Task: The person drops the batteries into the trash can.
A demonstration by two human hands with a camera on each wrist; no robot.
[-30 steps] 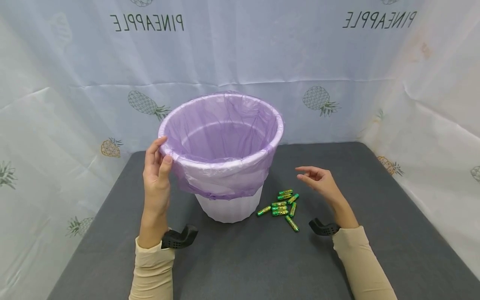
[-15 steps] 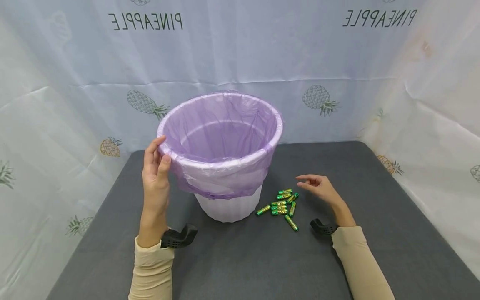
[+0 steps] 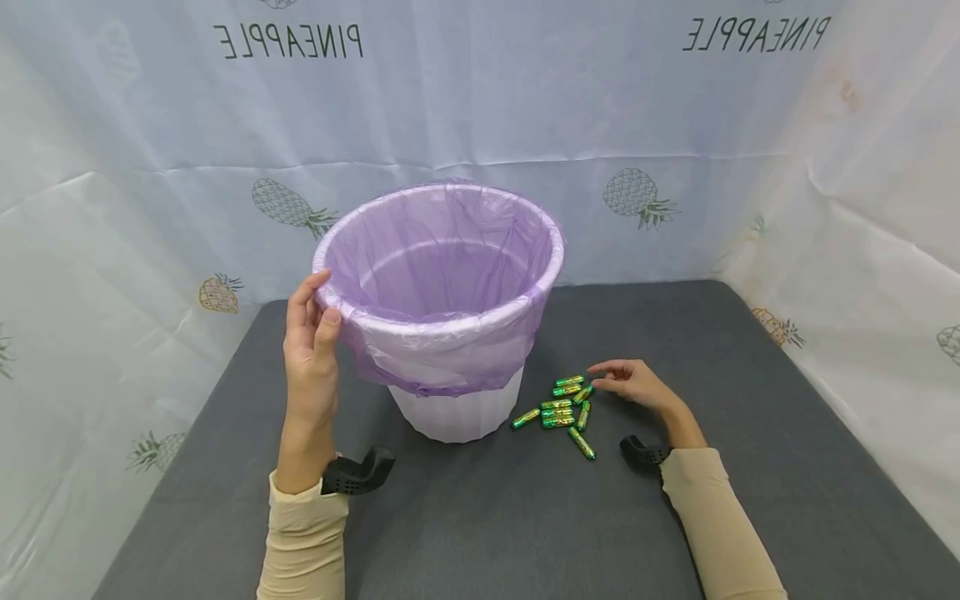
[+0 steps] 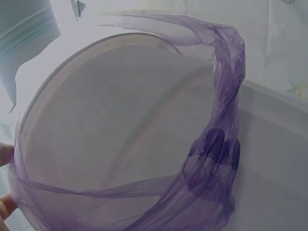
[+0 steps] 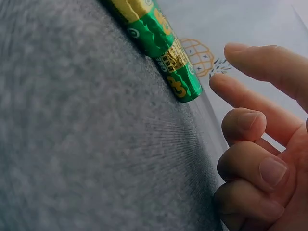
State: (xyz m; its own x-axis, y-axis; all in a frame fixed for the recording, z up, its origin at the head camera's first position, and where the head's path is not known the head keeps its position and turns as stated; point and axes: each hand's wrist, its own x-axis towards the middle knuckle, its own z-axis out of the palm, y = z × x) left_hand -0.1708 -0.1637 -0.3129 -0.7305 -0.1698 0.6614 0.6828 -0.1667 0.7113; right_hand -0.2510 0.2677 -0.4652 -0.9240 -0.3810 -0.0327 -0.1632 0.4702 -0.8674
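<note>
In the head view a white trash can (image 3: 450, 421), lined with a translucent purple trash bag (image 3: 457, 358), stands on the dark table. My left hand (image 3: 311, 358) holds its rim at the left, thumb on the near side. Several green and gold batteries (image 3: 557, 413) lie right of the can's base. Just beside the farther ones is my right hand (image 3: 641, 386), thumb and index finger apart. In the right wrist view those two fingers point toward a battery (image 5: 185, 82) without touching it, while the other fingers curl. Fingertips show at the left wrist view's edge, against the bag (image 4: 207, 183).
The dark tabletop (image 3: 480, 533) runs up to a light curtain (image 3: 480, 100) printed with pineapples at the back and sides. Each wrist carries a black camera mount (image 3: 358, 472). In the left wrist view the can's pale rim (image 4: 53, 72) fills much of the picture.
My right hand has come down and slightly left, closer to the batteries. My left hand stays on the rim, and the can and batteries are in the same places.
</note>
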